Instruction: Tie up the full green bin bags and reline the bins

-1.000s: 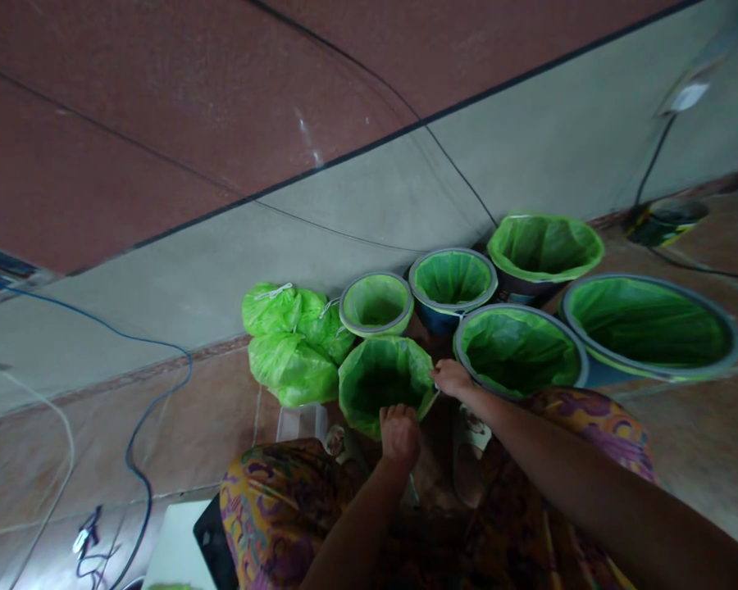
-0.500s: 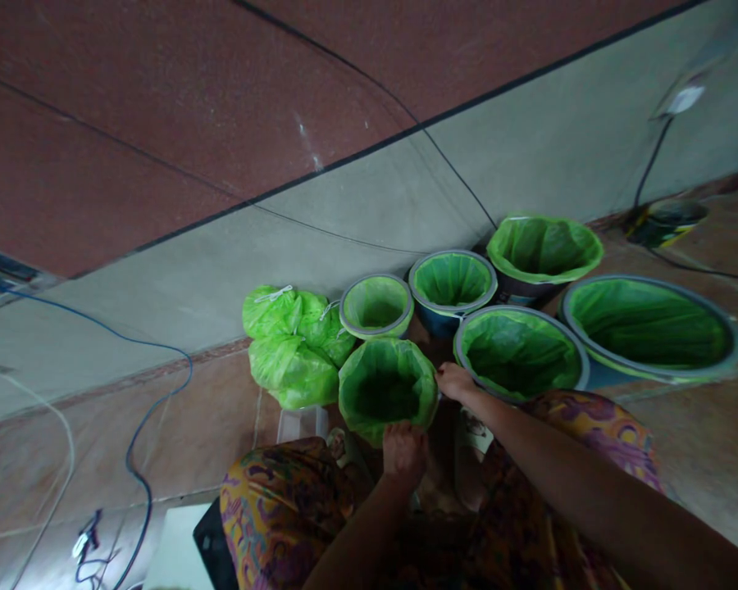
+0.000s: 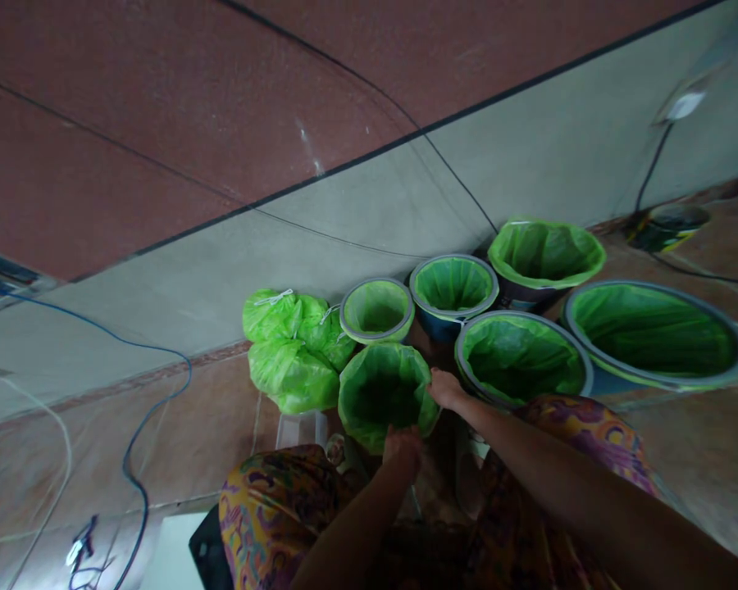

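Observation:
A bin lined with a green bag [image 3: 360,385] stands between my feet, the bag folded outward over its rim. My left hand [image 3: 402,452] grips the near edge of the bag, fingertips over the rim. At the right side of the same rim, my right hand [image 3: 446,388] pinches the bag's edge. No grey ring shows on this bin. Close behind it is a smaller lined bin [image 3: 376,334] with a grey ring. A lined bin with a grey ring [image 3: 522,360] stands just right of my right hand.
Knotted green bags [image 3: 292,369] lie at the left by the wall. Further lined bins [image 3: 453,315], [image 3: 529,295] and a wide bin [image 3: 652,373] stand to the right. A clear plastic box [image 3: 300,428] is near my left foot. A blue cable [image 3: 160,399] crosses the floor.
My right hand has shifted slightly left along the bin's rim. My left hand has rolled a little, its fingers now over the bag's edge. The bins stay where they were.

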{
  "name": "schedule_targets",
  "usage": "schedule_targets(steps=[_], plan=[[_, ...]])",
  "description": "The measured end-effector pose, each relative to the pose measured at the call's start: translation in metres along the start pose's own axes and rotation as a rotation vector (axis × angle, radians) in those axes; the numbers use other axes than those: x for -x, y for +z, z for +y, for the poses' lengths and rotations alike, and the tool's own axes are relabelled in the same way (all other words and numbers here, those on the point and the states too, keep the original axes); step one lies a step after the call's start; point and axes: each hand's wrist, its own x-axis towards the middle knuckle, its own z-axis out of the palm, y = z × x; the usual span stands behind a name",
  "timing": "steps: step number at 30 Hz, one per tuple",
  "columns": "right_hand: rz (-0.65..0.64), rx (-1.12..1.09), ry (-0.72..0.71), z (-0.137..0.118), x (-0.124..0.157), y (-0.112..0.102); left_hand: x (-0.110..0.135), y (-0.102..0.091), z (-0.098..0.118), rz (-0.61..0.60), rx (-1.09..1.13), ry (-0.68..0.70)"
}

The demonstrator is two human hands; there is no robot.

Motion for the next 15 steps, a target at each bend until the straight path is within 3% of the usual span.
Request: schedule_targets(steps=[3, 6, 10, 12, 15], plan=[[-0.046, 0.032, -0.024, 0.002, 0.010, -0.002, 0.005, -0.003, -0.021, -0.009, -0.045, 0.090], [-0.138, 0.033, -0.062, 0.008, 0.024, -0.011, 0.012, -0.010, -0.057, -0.006, -0.156, 0.161], [-0.279, 0.040, 0.039, 0.017, 0.034, -0.034, 0.020, -0.031, -0.096, 0.076, -0.238, 0.064], [-0.190, 0.095, 0.062, 0.021, 0.033, -0.043, 0.023, -0.042, -0.096, 0.122, -0.184, -0.021], [-0.032, 0.102, 0.057, 0.025, 0.026, -0.044, 0.019, -0.050, -0.066, 0.151, 0.001, -0.057]])
